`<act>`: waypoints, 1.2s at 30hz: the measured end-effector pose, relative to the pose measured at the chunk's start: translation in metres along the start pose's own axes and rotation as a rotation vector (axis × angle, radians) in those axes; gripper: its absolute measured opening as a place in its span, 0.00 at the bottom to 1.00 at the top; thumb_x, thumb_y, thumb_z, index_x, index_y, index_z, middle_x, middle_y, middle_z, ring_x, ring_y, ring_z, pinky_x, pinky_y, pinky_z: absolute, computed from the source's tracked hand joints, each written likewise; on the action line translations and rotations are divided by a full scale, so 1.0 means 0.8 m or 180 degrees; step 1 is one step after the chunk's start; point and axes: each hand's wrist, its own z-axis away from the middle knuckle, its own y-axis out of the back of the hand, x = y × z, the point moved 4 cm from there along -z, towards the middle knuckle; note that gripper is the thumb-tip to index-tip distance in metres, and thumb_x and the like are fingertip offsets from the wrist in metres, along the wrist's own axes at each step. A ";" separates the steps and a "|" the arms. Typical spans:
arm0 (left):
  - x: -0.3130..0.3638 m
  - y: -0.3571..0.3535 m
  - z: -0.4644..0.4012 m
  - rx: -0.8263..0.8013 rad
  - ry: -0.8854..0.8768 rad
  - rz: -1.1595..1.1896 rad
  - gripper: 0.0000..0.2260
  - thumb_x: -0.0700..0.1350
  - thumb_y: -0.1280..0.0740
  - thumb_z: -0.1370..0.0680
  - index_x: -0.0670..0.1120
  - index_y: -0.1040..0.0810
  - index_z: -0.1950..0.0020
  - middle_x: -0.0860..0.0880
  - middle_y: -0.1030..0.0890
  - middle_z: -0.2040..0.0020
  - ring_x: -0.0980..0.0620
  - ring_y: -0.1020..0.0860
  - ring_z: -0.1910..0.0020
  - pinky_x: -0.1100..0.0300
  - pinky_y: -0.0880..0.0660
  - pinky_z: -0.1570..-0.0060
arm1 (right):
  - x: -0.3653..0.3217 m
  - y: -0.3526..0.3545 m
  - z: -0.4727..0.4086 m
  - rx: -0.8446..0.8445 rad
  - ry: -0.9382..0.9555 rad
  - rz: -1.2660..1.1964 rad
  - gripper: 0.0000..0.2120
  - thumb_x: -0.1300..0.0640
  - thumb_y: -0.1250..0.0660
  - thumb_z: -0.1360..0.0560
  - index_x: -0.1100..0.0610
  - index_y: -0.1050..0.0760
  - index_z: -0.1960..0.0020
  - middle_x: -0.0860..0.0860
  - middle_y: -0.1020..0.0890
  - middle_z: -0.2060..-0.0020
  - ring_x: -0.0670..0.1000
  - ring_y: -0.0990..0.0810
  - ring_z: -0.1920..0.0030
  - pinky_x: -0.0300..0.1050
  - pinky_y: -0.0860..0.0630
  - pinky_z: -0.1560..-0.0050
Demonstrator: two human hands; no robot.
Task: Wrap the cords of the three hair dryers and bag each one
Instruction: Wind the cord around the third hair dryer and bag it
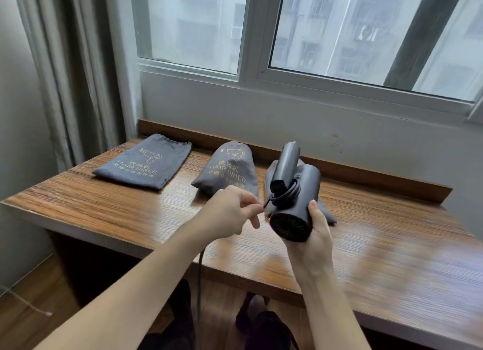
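While my right hand [312, 227] cups the rear end of the dark grey, matte plastic hair dryer [294, 193] above the brown wood-grain table [130, 206], my left hand [230, 213] pinches its thin black cord [266, 201] between thumb and forefinger just beside the barrel. The dryer is folded: its handle points up and away from me, lying against the short round barrel, and the finned circular intake at the back faces toward me. A few turns of cord already loop round the place where handle and barrel meet. From my left hand the rest of the cord drops past the table's front edge toward the floor.

Right behind the dryer a dark grey cloth pouch [325, 213] lies on the table, mostly hidden by it. To the left a second grey drawstring pouch with gold "HAIR DRIER" lettering [230, 169] looks bulging and full, and further left a third, similar pouch [146, 164] lies flat near the grey curtain [65, 75].
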 end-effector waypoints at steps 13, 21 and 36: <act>0.021 0.001 0.026 -0.1027 0.0441 0.0013 0.21 0.36 0.28 0.27 0.47 0.24 0.36 0.50 0.15 0.58 0.57 0.28 0.75 0.61 0.29 0.71 | -0.019 0.004 0.009 0.0772 0.1725 0.2729 0.37 0.51 0.24 0.28 0.46 0.40 0.26 0.49 0.31 0.37 0.45 0.28 0.39 0.36 0.25 0.44; 0.041 0.097 0.016 0.0194 -0.0015 0.0359 0.07 0.34 0.23 0.31 0.43 0.18 0.58 0.48 0.14 0.62 0.53 0.23 0.69 0.65 0.31 0.76 | -0.037 0.025 -0.005 -0.0471 0.0625 0.2897 0.32 0.59 0.17 0.46 0.46 0.20 0.43 0.48 0.22 0.47 0.44 0.20 0.55 0.38 0.21 0.61; -0.021 0.076 -0.009 0.0678 0.0218 0.1159 0.05 0.33 0.24 0.30 0.41 0.18 0.61 0.42 0.17 0.65 0.53 0.22 0.70 0.65 0.27 0.71 | -0.022 0.010 0.013 -0.2031 -0.0728 0.0571 0.35 0.55 0.22 0.40 0.57 0.28 0.35 0.64 0.22 0.42 0.63 0.19 0.50 0.54 0.21 0.52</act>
